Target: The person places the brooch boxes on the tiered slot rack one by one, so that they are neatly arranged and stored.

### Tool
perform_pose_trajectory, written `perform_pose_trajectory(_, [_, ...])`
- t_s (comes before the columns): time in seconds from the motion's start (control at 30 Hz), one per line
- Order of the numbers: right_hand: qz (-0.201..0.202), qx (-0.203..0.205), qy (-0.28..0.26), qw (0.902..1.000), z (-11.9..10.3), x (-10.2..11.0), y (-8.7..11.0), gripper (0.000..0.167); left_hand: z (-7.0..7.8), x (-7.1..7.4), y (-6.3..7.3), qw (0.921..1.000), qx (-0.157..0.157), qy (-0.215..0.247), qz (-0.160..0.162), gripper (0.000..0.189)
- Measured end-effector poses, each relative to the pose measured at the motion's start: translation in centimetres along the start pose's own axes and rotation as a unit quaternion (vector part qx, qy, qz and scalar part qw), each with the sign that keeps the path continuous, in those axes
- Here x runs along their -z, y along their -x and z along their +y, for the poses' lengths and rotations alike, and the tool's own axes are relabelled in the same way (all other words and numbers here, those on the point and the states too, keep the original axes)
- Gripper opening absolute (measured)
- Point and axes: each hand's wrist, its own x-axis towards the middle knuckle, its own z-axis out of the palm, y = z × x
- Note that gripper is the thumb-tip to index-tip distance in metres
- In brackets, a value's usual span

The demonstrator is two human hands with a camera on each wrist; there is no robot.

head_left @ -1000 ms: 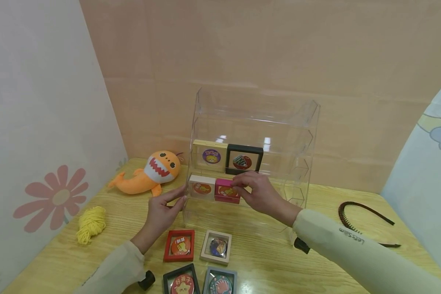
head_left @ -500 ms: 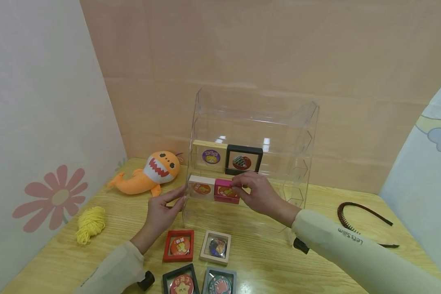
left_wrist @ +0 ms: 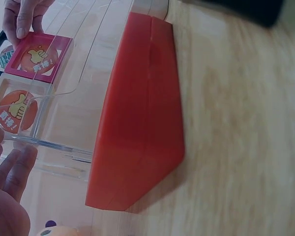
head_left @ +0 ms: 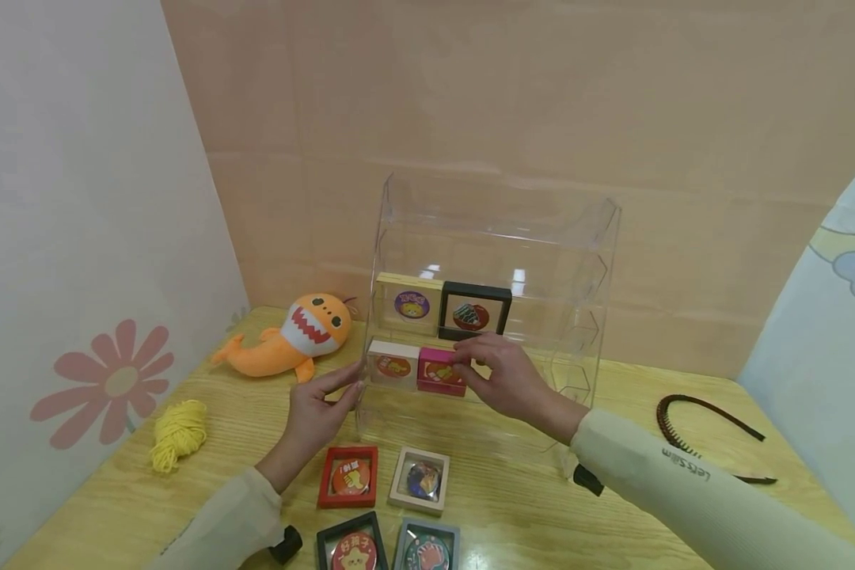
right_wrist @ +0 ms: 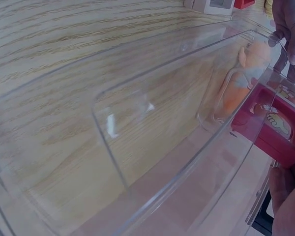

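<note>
A clear acrylic display rack point(head_left: 499, 236) stands on the wooden table. On its lower tier my right hand point(head_left: 506, 378) pinches the top right corner of a pink badge frame point(head_left: 433, 378), which holds a round red badge with a thumbs-up. Left of that, close against it, is a white badge frame point(head_left: 381, 378) with a similar badge. My left hand point(head_left: 313, 419) grips the rack's left edge between fingers and thumb, beside the white frame. One tier up sit a yellow badge frame point(head_left: 390, 307) and a black badge frame point(head_left: 476, 288) side by side.
Before the rack lie a red frame point(head_left: 324, 484), a beige frame point(head_left: 438, 463), a dark frame point(head_left: 328, 546) and a grey-blue frame point(head_left: 452, 538). An orange plush shark point(head_left: 267, 358) and yellow yarn point(head_left: 178, 434) are at left, a dark headband point(head_left: 666, 419) at right.
</note>
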Motion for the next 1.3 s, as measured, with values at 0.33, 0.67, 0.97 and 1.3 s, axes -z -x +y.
perform_pose_trajectory(0.33, [0.008,0.002,0.013,0.9999,-0.1,0.7,1.0,0.014,-0.1,0.0,0.2,0.9999,0.002,-0.013,0.002,0.028])
perform_pose_trajectory(0.67, [0.051,0.026,0.012,0.9983,-0.8,1.3,1.9,0.015,-0.2,0.0,0.2,0.9999,0.000,-0.011,0.001,0.027])
perform_pose_trajectory(0.97, [0.021,0.063,-0.035,0.9972,-2.8,0.4,3.2,0.014,-0.2,0.0,0.1,1.0000,-0.005,-0.007,0.000,0.027])
perform_pose_trajectory(1.3, [-0.047,0.066,-0.058,0.9950,-3.7,-1.4,4.9,0.016,-0.2,0.0,0.1,0.9999,-0.007,-0.011,0.001,0.027])
